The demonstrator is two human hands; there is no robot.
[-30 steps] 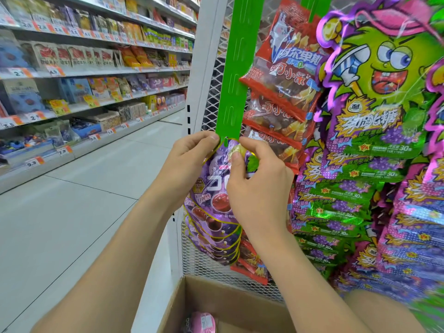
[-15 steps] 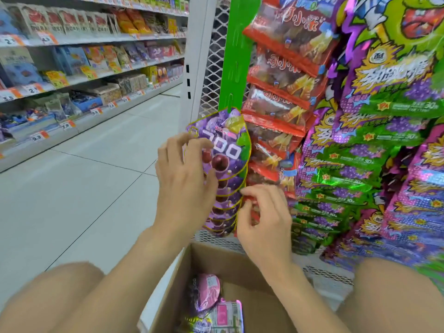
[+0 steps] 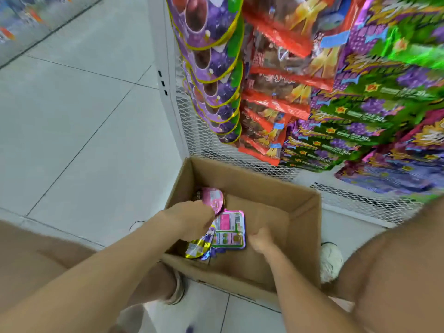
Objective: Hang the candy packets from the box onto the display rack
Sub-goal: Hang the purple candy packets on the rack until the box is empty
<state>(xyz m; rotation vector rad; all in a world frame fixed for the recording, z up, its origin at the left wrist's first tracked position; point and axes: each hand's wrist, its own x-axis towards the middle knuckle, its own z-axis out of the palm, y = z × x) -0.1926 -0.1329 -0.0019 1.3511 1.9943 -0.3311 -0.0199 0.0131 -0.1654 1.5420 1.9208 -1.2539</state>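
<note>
Candy packets point(image 3: 229, 229) lie in the near-left corner of the box point(image 3: 252, 174). They look light, limp and slick, best pinched at the top edge. The left hand point(image 3: 192, 219) covers them, its grip hidden. The right hand point(image 3: 262, 240) is loosely curled and empty.

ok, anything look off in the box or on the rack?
Nothing stands out. The few packets in the cardboard box lie loosely piled against its left wall, none visibly torn or spilled. The purple packets on the rack hang in an even overlapping column. The frame's right edge is too blurred to judge.
</note>
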